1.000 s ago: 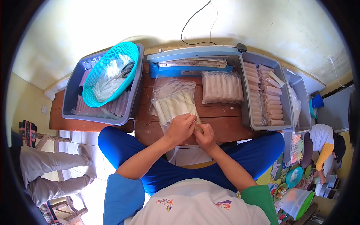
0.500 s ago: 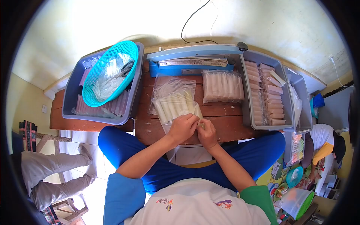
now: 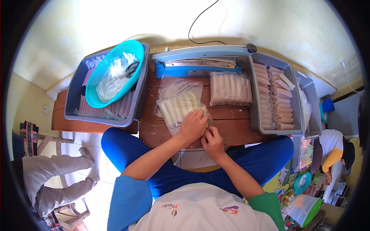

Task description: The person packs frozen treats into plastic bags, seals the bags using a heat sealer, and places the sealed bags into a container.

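On the wooden table in front of me lies a clear plastic bag filled with a row of pale, yellowish-white tube-shaped sticks. My left hand has its fingers curled over the near right end of this bag. Just to the right and nearer to me, my right hand is closed, thumb and fingers pinched at the bag's edge. What exactly lies between the fingertips is mostly hidden. Under and behind the bag are more flat clear bags. A packed bag of pinkish sticks lies to the right.
Behind stands a blue bag sealer. At left, a grey tub carries a turquoise basket with plastic wrappers and scissors. Another grey tub at right holds pinkish sticks. One person bends at far right; another person's legs show left.
My left hand has shifted slightly up over the bag's end. My right hand has moved a little down and right, its fingers still bent. The person at right has changed arm position.
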`<action>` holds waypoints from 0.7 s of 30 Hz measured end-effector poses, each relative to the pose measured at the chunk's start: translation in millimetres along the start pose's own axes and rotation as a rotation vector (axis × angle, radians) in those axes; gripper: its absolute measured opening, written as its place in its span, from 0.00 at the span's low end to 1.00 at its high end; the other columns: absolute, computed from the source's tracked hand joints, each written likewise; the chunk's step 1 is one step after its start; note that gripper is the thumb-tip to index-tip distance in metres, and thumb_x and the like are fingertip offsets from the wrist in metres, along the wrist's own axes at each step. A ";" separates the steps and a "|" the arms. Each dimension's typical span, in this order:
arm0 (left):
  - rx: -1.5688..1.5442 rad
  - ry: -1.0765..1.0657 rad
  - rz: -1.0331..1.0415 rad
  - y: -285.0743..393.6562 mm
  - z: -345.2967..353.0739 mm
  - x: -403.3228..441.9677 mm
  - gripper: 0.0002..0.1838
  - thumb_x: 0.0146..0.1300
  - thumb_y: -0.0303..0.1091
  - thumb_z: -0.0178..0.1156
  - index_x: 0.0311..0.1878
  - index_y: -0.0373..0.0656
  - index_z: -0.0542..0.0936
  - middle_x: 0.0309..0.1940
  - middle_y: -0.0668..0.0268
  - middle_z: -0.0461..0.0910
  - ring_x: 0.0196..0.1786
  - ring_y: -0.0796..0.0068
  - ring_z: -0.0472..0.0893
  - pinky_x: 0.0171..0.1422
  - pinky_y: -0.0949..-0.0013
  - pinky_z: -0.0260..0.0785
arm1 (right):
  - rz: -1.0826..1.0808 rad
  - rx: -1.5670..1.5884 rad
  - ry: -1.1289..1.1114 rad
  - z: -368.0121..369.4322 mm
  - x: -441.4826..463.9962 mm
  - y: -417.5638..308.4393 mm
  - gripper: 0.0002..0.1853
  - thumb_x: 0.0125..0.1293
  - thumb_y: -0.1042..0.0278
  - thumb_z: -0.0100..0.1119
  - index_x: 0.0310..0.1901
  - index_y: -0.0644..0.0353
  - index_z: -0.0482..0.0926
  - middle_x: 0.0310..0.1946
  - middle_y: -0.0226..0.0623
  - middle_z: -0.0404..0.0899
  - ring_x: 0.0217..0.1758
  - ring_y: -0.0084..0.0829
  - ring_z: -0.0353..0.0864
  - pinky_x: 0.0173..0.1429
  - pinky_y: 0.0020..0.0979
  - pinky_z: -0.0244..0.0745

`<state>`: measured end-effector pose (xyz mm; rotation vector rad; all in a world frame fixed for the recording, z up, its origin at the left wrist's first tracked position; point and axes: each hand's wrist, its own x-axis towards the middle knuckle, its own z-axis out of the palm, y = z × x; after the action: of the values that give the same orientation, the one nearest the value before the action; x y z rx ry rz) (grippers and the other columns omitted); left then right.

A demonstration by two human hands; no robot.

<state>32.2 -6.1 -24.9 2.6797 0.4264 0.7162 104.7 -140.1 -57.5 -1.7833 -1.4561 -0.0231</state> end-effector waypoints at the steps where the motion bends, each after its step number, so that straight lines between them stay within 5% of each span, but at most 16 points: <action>1: 0.010 -0.048 0.006 -4.0 4.4 -1.9 0.14 0.52 0.28 0.61 0.44 0.39 0.78 0.31 0.61 0.71 0.38 0.61 0.75 0.43 0.61 0.68 | -0.008 -0.005 0.015 0.2 -0.5 0.0 0.13 0.49 0.82 0.60 0.40 0.66 0.78 0.42 0.45 0.72 0.38 0.44 0.79 0.40 0.38 0.77; 5: -0.017 -0.113 0.048 -12.4 9.9 -6.2 0.05 0.54 0.27 0.60 0.34 0.39 0.78 0.29 0.61 0.71 0.36 0.60 0.75 0.43 0.61 0.68 | -0.002 0.000 0.027 -1.0 -0.5 -4.3 0.12 0.50 0.82 0.61 0.39 0.64 0.77 0.39 0.43 0.73 0.37 0.43 0.79 0.39 0.38 0.78; 15: -0.323 -0.002 0.001 -1.3 -1.4 -8.9 0.03 0.56 0.26 0.60 0.34 0.39 0.78 0.31 0.60 0.75 0.36 0.58 0.76 0.42 0.60 0.67 | 0.101 0.081 0.101 4.4 0.5 11.2 0.10 0.53 0.81 0.62 0.37 0.62 0.73 0.37 0.42 0.75 0.35 0.44 0.80 0.37 0.37 0.78; 21: -0.350 -0.017 0.014 -0.6 1.1 -10.5 0.04 0.56 0.26 0.60 0.35 0.39 0.78 0.31 0.60 0.75 0.36 0.58 0.76 0.43 0.60 0.67 | 0.217 0.036 0.117 -5.6 23.8 6.2 0.14 0.54 0.80 0.62 0.43 0.63 0.73 0.37 0.45 0.76 0.45 0.46 0.79 0.45 0.41 0.77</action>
<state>24.0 -9.7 -30.5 2.3598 0.2507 0.6995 120.3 -124.1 -45.8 -1.8685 -1.1685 0.0099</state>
